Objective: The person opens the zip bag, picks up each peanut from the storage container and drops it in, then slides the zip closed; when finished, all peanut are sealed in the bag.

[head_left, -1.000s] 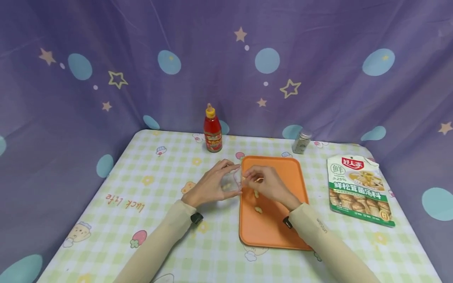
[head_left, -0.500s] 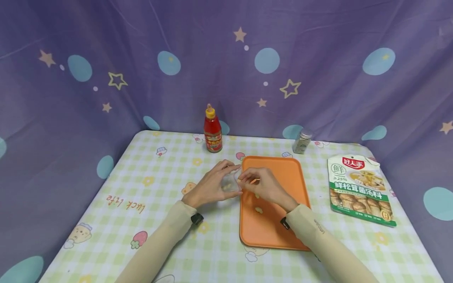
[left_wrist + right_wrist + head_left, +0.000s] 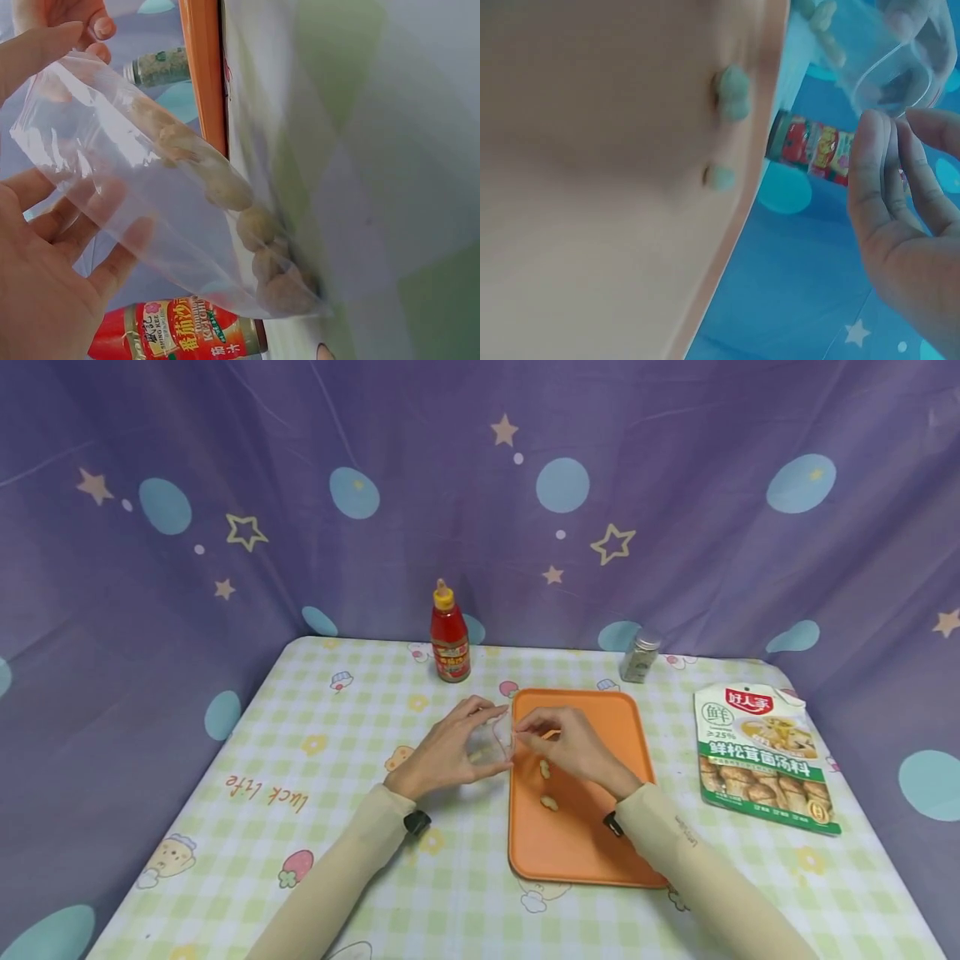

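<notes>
A clear plastic bag (image 3: 169,199) is held in the left hand (image 3: 450,747), its thumb and fingers spread round the mouth, which is turned towards the right hand (image 3: 567,747). Unshelled peanuts (image 3: 255,229) can be seen inside the bag, strung along its lower side and bunched at the closed end. The bag is held just beside the left edge of an orange tray (image 3: 577,852), over the checked tablecloth (image 3: 247,835).

The fingertips of the right hand are drawn close together at the bag's mouth, above the tray's left side — whether a peanut, the bag's lip or nothing is pinched there cannot be told, as the tips are partly hidden. Two loose peanuts (image 3: 549,803) are seen on the tray, well apart from its near edge.

Behind the hands, a red ketchup bottle (image 3: 451,643) is stood upright with its yellow cap on top; a small seasoning jar (image 3: 640,660) is placed beyond the tray's far right corner. To the right of the tray, a green-and-white food pouch (image 3: 761,768) is laid — its printed front turned upward.
</notes>
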